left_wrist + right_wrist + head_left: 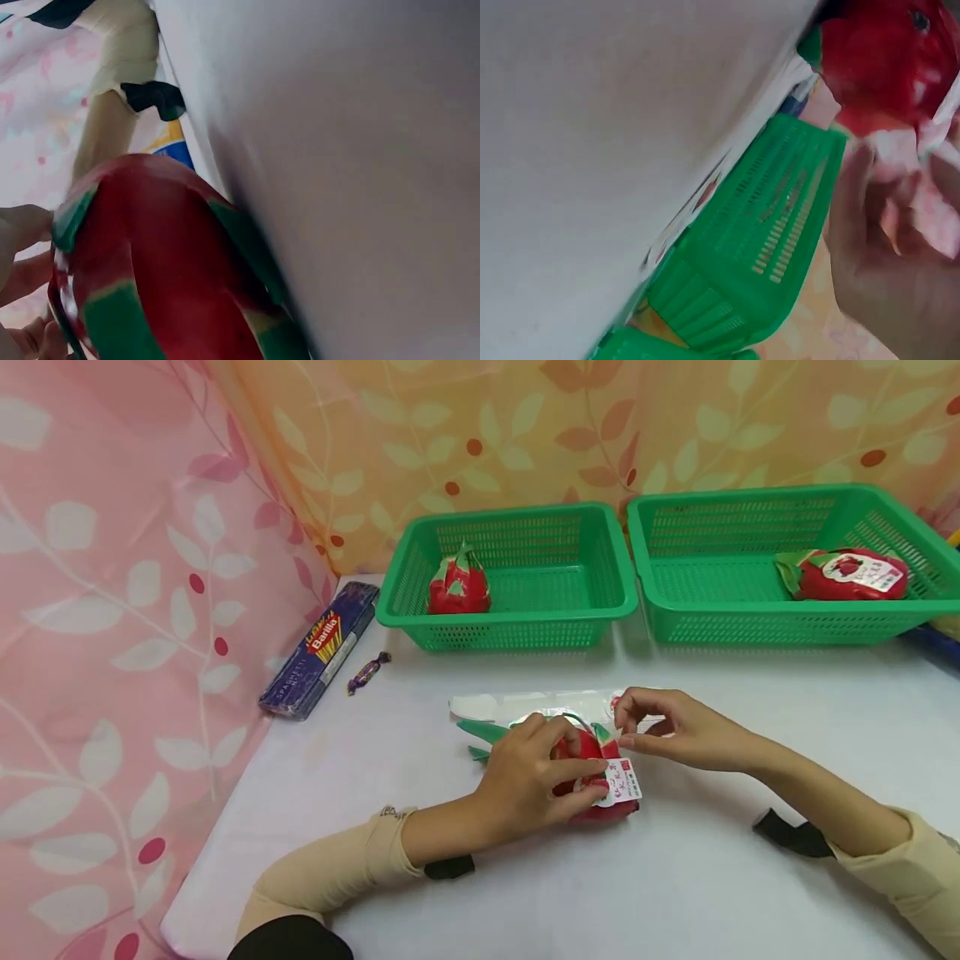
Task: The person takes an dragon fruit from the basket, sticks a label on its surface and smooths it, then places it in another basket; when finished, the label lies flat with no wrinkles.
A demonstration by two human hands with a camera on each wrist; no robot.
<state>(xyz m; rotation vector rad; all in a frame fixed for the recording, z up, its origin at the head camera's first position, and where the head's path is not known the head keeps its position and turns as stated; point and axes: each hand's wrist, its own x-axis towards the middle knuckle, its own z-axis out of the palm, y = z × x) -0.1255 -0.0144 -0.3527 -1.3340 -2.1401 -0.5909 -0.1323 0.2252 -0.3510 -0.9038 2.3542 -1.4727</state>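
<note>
A red dragon fruit [611,811] with green-tipped scales lies on the white table in the head view. My left hand [536,768] rests over it and grips it, its fingertips on the white printed label [624,781]. At the fruit's upper right is my right hand [678,731], fingers bent, thumb and forefinger close to a scale; I see nothing held between them. Behind the fruit lies a white label strip [551,702]. The fruit [169,247] fills much of the left wrist view. In the right wrist view the right hand [889,247] is blurred beside the fruit.
Two green baskets stand at the back: the left basket [510,628] holds a dragon fruit [459,589], the right basket [780,625] a labelled one [855,575]. At left lie a blue spaghetti box [321,652] and a purple wrapped candy [368,673].
</note>
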